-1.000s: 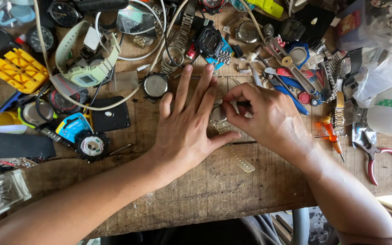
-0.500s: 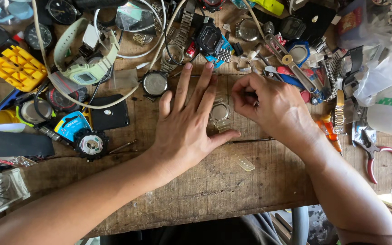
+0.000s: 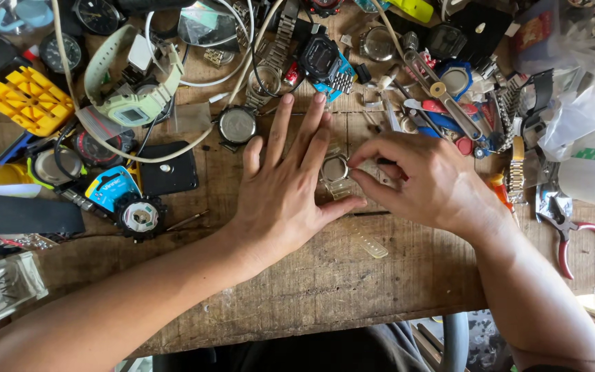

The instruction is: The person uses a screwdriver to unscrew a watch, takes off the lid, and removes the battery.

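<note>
— Where's the watch case [image 3: 334, 167] from my hands?

— Between them, touching both. My left hand [image 3: 285, 196] lies flat, fingers spread, thumb under its lower edge; my right hand [image 3: 427, 180] pinches its right rim with thumb and forefinger.

— Which is nearer?

— I can't tell. The strap stub beneath runs toward me; its far side is hidden among clutter on the wooden bench [image 3: 325, 282].

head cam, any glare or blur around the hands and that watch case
Head view: even daylight, soft shadows under the left hand and right hand; watch case fairly sharp, a small glint on its rim; overexposed patch at the lower right corner; wide-angle bending at the edges.
</note>
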